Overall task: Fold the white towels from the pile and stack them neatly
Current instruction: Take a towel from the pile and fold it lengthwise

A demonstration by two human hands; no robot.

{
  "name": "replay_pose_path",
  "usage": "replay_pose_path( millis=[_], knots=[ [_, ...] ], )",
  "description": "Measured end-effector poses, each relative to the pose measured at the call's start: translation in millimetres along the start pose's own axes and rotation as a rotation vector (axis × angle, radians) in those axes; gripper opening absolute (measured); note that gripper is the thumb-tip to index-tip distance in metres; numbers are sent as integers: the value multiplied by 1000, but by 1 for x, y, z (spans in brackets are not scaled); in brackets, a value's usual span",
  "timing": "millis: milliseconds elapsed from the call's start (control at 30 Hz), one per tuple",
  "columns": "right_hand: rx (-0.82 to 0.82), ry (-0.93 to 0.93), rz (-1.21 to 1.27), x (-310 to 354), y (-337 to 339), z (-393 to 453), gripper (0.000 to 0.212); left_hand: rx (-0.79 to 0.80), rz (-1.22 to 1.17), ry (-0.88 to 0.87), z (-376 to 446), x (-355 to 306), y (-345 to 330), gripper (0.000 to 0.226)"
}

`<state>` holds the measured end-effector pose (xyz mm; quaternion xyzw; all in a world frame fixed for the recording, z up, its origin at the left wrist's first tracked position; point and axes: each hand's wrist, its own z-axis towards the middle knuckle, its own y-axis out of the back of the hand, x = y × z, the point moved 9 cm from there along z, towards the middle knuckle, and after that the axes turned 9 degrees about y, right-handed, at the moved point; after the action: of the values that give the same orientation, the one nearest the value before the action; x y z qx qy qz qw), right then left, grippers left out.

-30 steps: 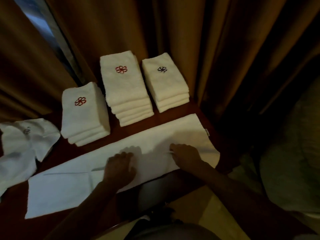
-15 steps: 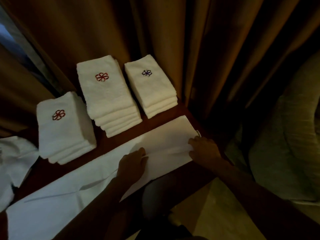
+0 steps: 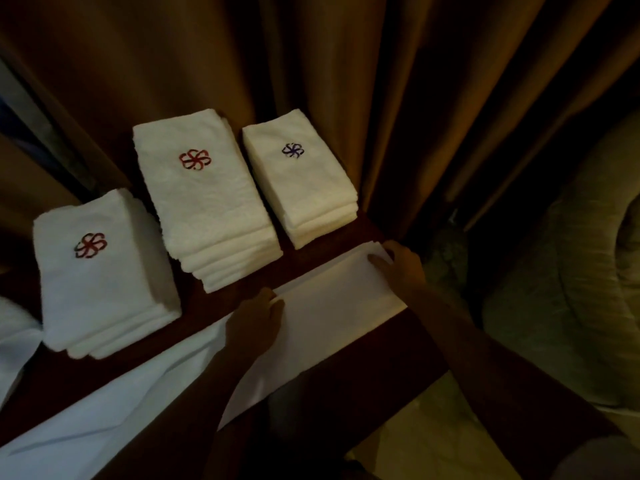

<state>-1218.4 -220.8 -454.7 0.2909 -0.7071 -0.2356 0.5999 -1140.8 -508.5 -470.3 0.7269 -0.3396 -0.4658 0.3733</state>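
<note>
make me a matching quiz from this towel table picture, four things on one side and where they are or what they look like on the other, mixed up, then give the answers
Things:
1. left stack
2. right stack
3. long towel
4. right hand

Descriptions:
A. purple flower emblem on top
B. grip on the towel's far end corner
C. spread flat along the table's front edge
D. red flower emblem, nearest the left edge of the view

Pairs: 1-D, 2-A, 3-C, 4-B
</note>
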Motion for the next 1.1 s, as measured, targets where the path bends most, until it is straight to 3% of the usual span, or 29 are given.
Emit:
replay_pose_path(
  millis=[233, 667, 1000, 1100],
  knots=[
    [-71, -76, -13, -17, -18, 18, 42, -107, 28, -108, 6, 0, 4, 23],
    [-181, -33, -288, -13, -27, 17, 41, 42, 90, -51, 30, 9, -4, 29],
    [-197, -26, -510, -17, -27, 10, 49, -194, 107, -45, 4, 4, 1, 18],
    [-220, -74, -603, -9, -22, 11, 49, -171, 93, -38, 8, 3, 4, 21]
  ],
)
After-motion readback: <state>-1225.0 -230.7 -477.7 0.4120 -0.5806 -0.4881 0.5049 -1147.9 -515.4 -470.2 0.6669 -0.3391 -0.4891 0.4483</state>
